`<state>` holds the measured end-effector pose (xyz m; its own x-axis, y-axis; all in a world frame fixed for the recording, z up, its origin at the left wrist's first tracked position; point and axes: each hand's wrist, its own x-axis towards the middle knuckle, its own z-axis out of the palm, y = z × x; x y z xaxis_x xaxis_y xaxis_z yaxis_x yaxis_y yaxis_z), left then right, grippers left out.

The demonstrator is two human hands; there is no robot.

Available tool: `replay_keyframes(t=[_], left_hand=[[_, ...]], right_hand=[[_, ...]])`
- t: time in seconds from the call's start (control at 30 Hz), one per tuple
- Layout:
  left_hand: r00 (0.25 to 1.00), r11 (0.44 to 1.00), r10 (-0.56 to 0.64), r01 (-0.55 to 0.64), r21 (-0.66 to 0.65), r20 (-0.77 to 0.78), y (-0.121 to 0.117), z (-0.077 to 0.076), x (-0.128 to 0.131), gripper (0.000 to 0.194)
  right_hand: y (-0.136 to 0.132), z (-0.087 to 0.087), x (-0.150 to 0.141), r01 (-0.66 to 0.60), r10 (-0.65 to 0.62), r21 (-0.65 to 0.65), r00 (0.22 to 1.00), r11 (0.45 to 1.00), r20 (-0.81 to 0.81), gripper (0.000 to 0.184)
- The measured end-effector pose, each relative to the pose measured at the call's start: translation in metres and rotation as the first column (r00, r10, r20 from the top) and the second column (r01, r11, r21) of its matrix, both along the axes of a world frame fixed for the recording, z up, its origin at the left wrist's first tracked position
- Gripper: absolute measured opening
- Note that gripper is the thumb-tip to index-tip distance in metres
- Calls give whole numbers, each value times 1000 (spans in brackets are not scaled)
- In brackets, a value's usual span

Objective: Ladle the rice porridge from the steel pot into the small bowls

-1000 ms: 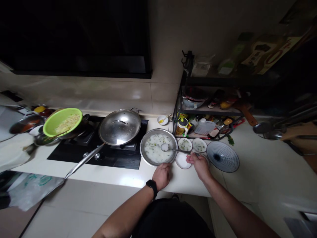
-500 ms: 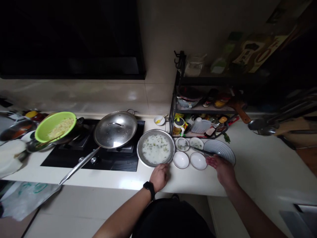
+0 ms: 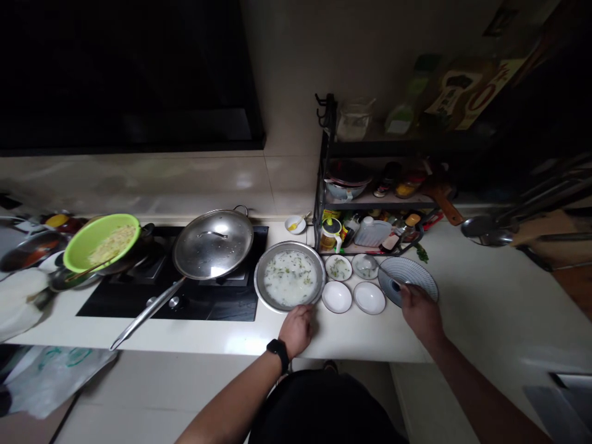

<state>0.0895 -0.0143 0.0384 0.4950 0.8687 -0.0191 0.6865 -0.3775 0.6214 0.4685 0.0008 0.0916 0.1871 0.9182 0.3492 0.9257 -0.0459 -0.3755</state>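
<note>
While the right hand [image 3: 422,313] pinches it, the ladle [image 3: 369,266] slants left over a bowl [image 3: 355,271].

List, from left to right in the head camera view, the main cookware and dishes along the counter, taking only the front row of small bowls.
Green bowl → lidded pan → metal bowl → left white bowl → right white bowl → large patterned bowl.
</note>
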Motion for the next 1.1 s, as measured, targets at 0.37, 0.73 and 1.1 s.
replay_keyframes(t=[0.37,0.73,1.1], left_hand=[[1000,1000,-3,3,-3,6,0,-3,0,52],[995,993,99,-101,56,29,-17,2,-25,45],[966,967,243,-234,103,-86,-18,-9,-92,50]], right_hand=[[-23,6,-11,-349,313,15,857,937,408,28],[7,11,-130,-379,380,36,923,925,-53,37],[39,-18,-183,-256,164,-173,894,951,-417,43]])
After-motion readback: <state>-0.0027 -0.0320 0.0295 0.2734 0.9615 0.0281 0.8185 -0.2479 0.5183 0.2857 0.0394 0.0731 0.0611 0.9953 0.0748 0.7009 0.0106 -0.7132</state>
